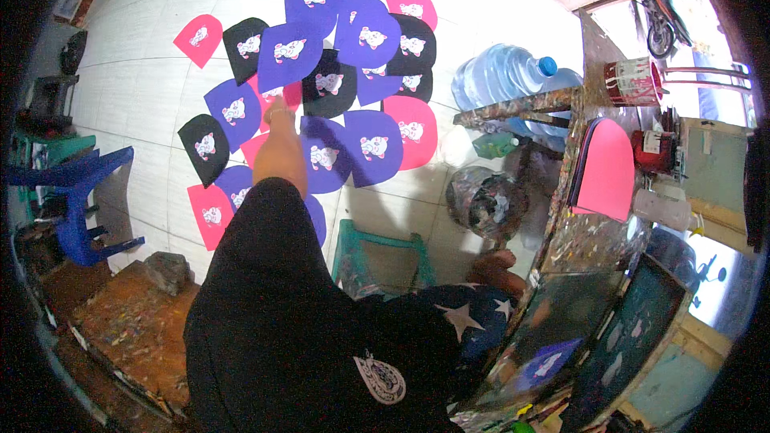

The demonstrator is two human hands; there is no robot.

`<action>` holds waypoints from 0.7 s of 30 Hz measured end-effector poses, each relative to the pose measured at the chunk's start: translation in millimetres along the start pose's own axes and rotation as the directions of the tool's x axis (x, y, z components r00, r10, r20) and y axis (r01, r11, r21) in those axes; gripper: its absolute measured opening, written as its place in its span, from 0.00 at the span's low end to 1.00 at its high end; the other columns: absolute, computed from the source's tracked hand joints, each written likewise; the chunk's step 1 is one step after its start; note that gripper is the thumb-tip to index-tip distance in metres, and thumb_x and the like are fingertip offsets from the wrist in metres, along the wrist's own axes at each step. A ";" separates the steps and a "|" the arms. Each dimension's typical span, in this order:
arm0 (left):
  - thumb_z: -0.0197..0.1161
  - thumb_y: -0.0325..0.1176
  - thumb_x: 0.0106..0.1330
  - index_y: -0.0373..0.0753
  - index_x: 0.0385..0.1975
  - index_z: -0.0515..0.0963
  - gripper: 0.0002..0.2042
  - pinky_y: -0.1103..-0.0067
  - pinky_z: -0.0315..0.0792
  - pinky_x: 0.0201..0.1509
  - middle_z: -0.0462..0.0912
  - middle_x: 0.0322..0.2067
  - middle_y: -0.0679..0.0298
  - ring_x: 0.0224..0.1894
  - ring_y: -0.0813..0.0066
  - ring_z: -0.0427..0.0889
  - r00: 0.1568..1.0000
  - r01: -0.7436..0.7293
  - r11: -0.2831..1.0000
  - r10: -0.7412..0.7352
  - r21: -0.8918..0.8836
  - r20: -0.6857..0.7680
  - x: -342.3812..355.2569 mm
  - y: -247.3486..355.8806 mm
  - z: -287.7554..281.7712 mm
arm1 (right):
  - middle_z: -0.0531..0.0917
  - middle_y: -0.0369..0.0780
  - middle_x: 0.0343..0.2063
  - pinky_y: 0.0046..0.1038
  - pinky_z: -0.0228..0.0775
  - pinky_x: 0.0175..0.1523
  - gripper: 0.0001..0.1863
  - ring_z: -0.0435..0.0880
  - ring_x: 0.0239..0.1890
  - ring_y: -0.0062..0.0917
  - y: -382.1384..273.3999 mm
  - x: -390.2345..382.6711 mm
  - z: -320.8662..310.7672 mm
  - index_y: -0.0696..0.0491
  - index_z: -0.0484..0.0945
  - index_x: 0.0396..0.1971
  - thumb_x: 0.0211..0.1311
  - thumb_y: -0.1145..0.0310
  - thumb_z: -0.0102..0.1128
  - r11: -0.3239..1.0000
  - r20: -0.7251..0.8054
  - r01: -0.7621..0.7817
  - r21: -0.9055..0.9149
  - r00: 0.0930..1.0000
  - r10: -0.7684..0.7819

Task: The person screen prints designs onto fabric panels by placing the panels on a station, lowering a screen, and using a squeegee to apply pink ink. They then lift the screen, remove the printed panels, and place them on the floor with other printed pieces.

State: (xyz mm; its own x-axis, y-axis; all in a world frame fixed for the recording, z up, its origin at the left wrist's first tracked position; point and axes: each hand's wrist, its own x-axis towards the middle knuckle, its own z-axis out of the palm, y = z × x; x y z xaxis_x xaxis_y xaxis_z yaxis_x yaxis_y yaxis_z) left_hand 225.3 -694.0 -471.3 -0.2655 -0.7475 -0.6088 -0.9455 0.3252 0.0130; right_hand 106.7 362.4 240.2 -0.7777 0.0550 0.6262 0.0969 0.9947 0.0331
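My left arm reaches out over the tiled floor, and my left hand [278,115] is low at a pink rounded piece [291,96] with a white cartoon animal print. It seems to touch that piece; its fingers are too small and hidden to read. Around it lie several like pieces, among them a large purple piece [282,70] just beyond, a black piece [341,88] to the right and a purple piece [216,104] to the left. Some overlap. My right hand does not show.
A paint-stained bench [589,252] at right carries stacked pink pieces [609,172], a printed purple piece [536,370] and a dark framed screen [630,333]. Large water bottles [497,76] lie beyond. A green stool [385,238] stands in front; a blue chair [76,208] is at left.
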 end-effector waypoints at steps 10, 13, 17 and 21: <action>0.70 0.44 0.60 0.51 0.45 0.84 0.14 0.66 0.83 0.42 0.89 0.41 0.66 0.43 0.67 0.90 0.993 0.115 0.992 -0.117 0.060 0.033 -58.0 -16.3 123.3 | 0.74 0.43 0.30 0.38 0.63 0.41 0.16 0.65 0.31 0.34 26.7 16.0 5.3 0.55 0.77 0.36 0.75 0.58 0.51 0.985 -0.057 0.074 -0.153 0.995 -0.084; 0.68 0.43 0.61 0.48 0.41 0.85 0.11 0.65 0.83 0.41 0.89 0.40 0.64 0.42 0.67 0.90 0.996 -0.091 0.994 0.092 0.064 -0.006 -99.4 17.8 96.4 | 0.74 0.44 0.36 0.38 0.64 0.45 0.12 0.68 0.38 0.35 25.7 -1.3 -13.5 0.55 0.76 0.42 0.74 0.62 0.51 0.981 -0.037 0.041 -0.192 0.998 -0.049; 0.64 0.40 0.65 0.42 0.41 0.84 0.11 0.67 0.80 0.41 0.88 0.38 0.57 0.41 0.63 0.88 0.976 -0.110 0.958 0.053 -0.267 -0.211 -113.5 59.7 95.0 | 0.76 0.45 0.45 0.37 0.67 0.52 0.12 0.71 0.46 0.37 17.6 14.8 -1.0 0.54 0.74 0.51 0.73 0.67 0.51 0.983 -0.016 0.062 -0.171 0.998 -0.065; 0.60 0.34 0.69 0.36 0.40 0.83 0.10 0.71 0.76 0.41 0.87 0.35 0.52 0.38 0.63 0.86 0.857 -0.439 0.577 0.038 -0.689 -0.514 -191.4 184.5 82.1 | 0.77 0.45 0.54 0.37 0.69 0.58 0.18 0.74 0.54 0.38 39.8 -25.0 -47.7 0.53 0.73 0.59 0.72 0.71 0.51 0.963 0.055 -0.007 -0.268 0.998 0.022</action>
State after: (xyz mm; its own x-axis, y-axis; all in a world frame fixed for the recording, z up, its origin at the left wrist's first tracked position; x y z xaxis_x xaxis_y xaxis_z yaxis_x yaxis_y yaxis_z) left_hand 117.1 -443.3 -417.5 -0.3602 -0.9260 -0.1130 -0.5589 0.1172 0.8209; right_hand 159.6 396.5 263.1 -0.8082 0.0815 0.5832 0.2650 0.9348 0.2366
